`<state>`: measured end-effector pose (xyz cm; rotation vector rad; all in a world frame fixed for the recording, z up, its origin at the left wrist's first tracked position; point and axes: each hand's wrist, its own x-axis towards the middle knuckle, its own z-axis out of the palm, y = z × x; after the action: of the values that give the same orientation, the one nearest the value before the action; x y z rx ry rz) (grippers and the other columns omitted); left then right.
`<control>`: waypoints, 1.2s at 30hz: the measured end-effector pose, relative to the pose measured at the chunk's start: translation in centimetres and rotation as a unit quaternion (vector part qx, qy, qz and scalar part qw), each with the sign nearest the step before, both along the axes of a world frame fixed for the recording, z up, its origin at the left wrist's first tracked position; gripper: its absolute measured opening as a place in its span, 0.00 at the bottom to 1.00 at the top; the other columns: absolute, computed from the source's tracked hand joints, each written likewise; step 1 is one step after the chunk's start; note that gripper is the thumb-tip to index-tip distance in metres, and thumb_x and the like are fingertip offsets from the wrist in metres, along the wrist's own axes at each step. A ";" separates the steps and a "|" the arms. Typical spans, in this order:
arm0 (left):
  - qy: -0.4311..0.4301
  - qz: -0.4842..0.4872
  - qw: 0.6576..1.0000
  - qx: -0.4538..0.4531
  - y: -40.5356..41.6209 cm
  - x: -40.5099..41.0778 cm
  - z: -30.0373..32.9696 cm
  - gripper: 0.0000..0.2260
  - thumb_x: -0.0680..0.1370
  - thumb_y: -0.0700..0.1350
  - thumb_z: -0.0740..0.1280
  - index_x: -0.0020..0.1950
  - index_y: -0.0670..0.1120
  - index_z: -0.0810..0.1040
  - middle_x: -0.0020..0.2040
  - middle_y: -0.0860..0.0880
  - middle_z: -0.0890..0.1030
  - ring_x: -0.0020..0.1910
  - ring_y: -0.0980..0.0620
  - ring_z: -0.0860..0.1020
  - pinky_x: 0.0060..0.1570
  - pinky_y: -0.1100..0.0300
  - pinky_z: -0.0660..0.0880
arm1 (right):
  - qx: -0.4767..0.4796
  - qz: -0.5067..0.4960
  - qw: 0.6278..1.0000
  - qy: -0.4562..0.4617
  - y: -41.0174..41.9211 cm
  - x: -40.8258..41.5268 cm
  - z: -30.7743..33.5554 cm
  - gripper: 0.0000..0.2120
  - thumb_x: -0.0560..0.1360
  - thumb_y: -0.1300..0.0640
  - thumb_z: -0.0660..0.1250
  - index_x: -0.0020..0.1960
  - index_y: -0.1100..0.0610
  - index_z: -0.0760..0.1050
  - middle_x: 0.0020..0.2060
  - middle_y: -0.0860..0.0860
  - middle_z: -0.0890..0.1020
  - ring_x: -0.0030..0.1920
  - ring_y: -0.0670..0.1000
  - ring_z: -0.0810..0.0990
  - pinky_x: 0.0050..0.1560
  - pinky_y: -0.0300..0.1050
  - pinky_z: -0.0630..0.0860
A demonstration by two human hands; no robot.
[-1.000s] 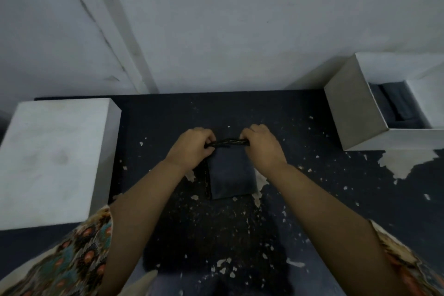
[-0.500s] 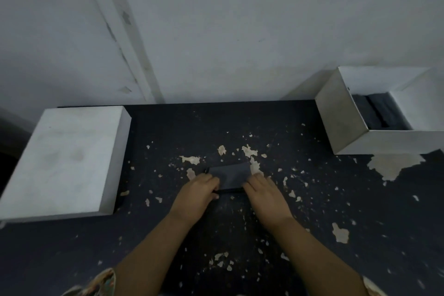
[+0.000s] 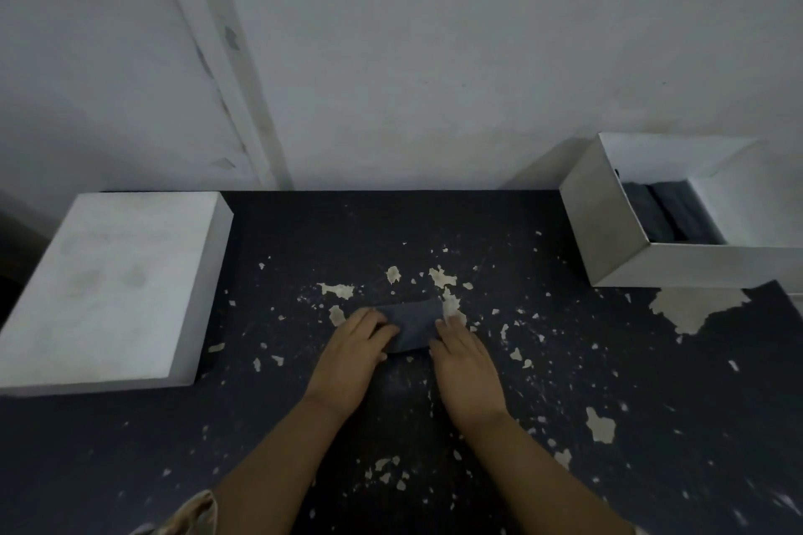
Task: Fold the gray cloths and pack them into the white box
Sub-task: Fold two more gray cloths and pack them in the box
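Observation:
A small folded gray cloth (image 3: 415, 324) lies flat on the dark table, a little beyond the middle. My left hand (image 3: 354, 356) rests on its left end with fingers stretched over the fabric. My right hand (image 3: 467, 365) lies flat against its right end, fingers straight. The open white box (image 3: 608, 226) stands at the back right, and folded gray cloths (image 3: 660, 213) lie inside it along its left wall.
A white lid or closed box (image 3: 108, 287) sits on the left side of the table. The dark tabletop (image 3: 565, 404) is scuffed with pale chipped patches. A pale wall runs along the table's back edge.
My hands brought the cloth's far edge down toward me, halving it into a short strip. They now lie flat at its two ends instead of pinching its edge.

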<state>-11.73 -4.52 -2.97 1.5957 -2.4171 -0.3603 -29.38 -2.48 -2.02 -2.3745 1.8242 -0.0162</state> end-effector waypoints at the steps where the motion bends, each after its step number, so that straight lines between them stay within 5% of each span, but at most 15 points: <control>1: -0.001 -0.013 1.000 0.023 -0.3 0.0 -0.3 0.26 0.71 0.39 0.71 0.67 0.50 0.71 0.69 0.53 0.70 0.71 0.49 0.65 0.70 0.57 0.61 | 0.014 0.021 0.999 -0.031 -0.6 0.1 -0.2 0.20 0.74 0.64 0.64 0.66 0.59 0.72 0.71 0.56 0.68 0.73 0.55 0.62 0.71 0.49 0.61; 4: -0.025 -0.045 0.993 0.109 -1.3 0.5 -1.7 0.28 0.80 0.41 0.59 0.76 0.52 0.49 0.75 0.56 0.46 0.76 0.54 0.42 0.71 0.60 0.37 | 0.055 0.082 0.994 -0.054 -2.0 0.2 -1.0 0.28 0.78 0.68 0.51 0.76 0.56 0.51 0.77 0.51 0.50 0.76 0.50 0.43 0.73 0.42 0.44; 8: 0.002 -0.027 0.982 0.186 -1.6 1.1 -3.0 0.29 0.81 0.43 0.56 0.75 0.54 0.42 0.73 0.58 0.38 0.72 0.58 0.35 0.70 0.60 0.34 | 0.102 0.040 0.993 -0.050 -2.6 -0.8 -2.9 0.29 0.79 0.65 0.46 0.76 0.53 0.39 0.76 0.48 0.40 0.74 0.46 0.34 0.75 0.43 0.39; 13: 0.051 0.001 0.971 0.236 -1.5 0.9 -3.2 0.31 0.81 0.42 0.57 0.73 0.57 0.39 0.72 0.60 0.35 0.71 0.60 0.34 0.71 0.57 0.36 | 0.123 0.019 0.991 -0.044 -2.9 -1.3 -4.0 0.26 0.81 0.59 0.45 0.75 0.52 0.36 0.75 0.46 0.38 0.71 0.44 0.30 0.71 0.42 0.30; 18: 0.060 0.028 0.967 0.244 -1.8 0.7 -2.5 0.32 0.79 0.43 0.60 0.76 0.56 0.43 0.77 0.58 0.43 0.71 0.63 0.37 0.71 0.55 0.37 | 0.133 0.005 0.990 -0.043 -2.8 -1.0 -3.8 0.25 0.82 0.57 0.45 0.75 0.52 0.37 0.76 0.46 0.39 0.71 0.44 0.30 0.72 0.42 0.31; 22: 0.039 0.064 0.960 0.271 -3.4 0.1 -1.2 0.41 0.74 0.45 0.68 0.75 0.58 0.41 0.78 0.53 0.46 0.76 0.53 0.46 0.72 0.48 0.43 | 0.093 -0.028 0.995 -0.038 -3.3 0.4 -2.3 0.25 0.80 0.60 0.53 0.76 0.52 0.51 0.76 0.50 0.52 0.76 0.52 0.46 0.75 0.48 0.42; 24: 0.024 0.076 0.945 0.316 -4.6 -0.4 -0.5 0.45 0.71 0.46 0.70 0.76 0.57 0.39 0.76 0.50 0.48 0.74 0.47 0.49 0.72 0.45 0.47 | 0.054 -0.046 0.995 -0.066 -3.4 1.7 -1.2 0.27 0.76 0.62 0.59 0.73 0.53 0.59 0.71 0.52 0.63 0.70 0.55 0.59 0.73 0.49 0.56; 27: -0.022 0.076 0.938 0.336 -5.9 -0.8 -0.3 0.45 0.69 0.48 0.71 0.76 0.54 0.43 0.73 0.47 0.54 0.72 0.46 0.52 0.71 0.46 0.48 | 0.109 -0.087 0.979 -0.146 -3.0 4.0 -0.5 0.27 0.76 0.64 0.59 0.74 0.56 0.59 0.67 0.53 0.67 0.65 0.51 0.66 0.67 0.45 0.67; 32: -0.032 0.076 0.954 0.289 -6.0 -0.6 -0.2 0.31 0.65 0.53 0.73 0.65 0.53 0.66 0.62 0.48 0.66 0.63 0.47 0.62 0.64 0.49 0.59 | 0.147 -0.171 0.958 -0.176 -3.3 5.7 0.2 0.17 0.78 0.65 0.55 0.66 0.61 0.68 0.61 0.56 0.75 0.58 0.51 0.73 0.62 0.44 0.71; 36: 0.017 0.054 0.973 0.226 -4.5 -0.6 0.8 0.19 0.67 0.50 0.72 0.51 0.53 0.66 0.52 0.52 0.71 0.55 0.51 0.69 0.58 0.53 0.63 | 0.180 -0.279 0.894 -0.301 -3.1 6.0 1.4 0.17 0.80 0.64 0.54 0.67 0.62 0.68 0.58 0.55 0.77 0.53 0.49 0.76 0.59 0.42 0.74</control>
<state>-12.28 -9.02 -2.18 1.8647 -2.3212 -0.9640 -23.37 -5.62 -0.57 -1.3295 1.8875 -0.3906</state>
